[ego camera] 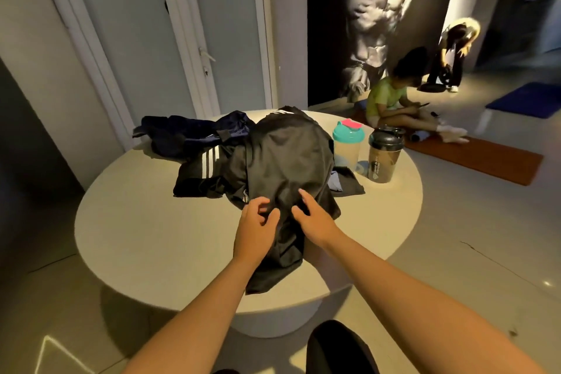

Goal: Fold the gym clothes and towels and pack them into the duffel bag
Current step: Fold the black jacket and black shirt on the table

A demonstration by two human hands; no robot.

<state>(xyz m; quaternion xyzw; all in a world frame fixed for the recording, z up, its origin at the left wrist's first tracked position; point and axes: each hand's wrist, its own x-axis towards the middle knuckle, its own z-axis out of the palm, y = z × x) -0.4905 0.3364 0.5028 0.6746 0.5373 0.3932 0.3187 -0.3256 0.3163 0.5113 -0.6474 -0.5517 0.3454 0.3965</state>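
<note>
A: Two risks, as I judge it. The biggest thing here is the round desk [145, 222]. The garment [285, 161] lies on it, with its near part hanging over the front edge. If it is pulled toward the body, the thin cloth may slide off to the floor [455, 252].

B: And the second risk?

A: The bag [194, 133], navy, lies at the far left of the desk, well apart from the fingers. A striped piece [203, 170] lies between, partly under the garment, so lifting the garment could drag that piece along too. Two bottles [385, 155] also stand just beside the cloth on the right, and a wide sweep could knock them over.

B: What are the hands doing?

A: The left hand [258, 218] pinches a fold with curled fingers and thumb. The right hand [312, 215] rests on the cloth just beside it, with its fingers rather straight. I do not think it is gripping.

B: How does the garment look?

A: It is black, a little shiny, and crumpled in a heap. It is not yet folded, and I cannot tell what kind of clothing it is.
</note>
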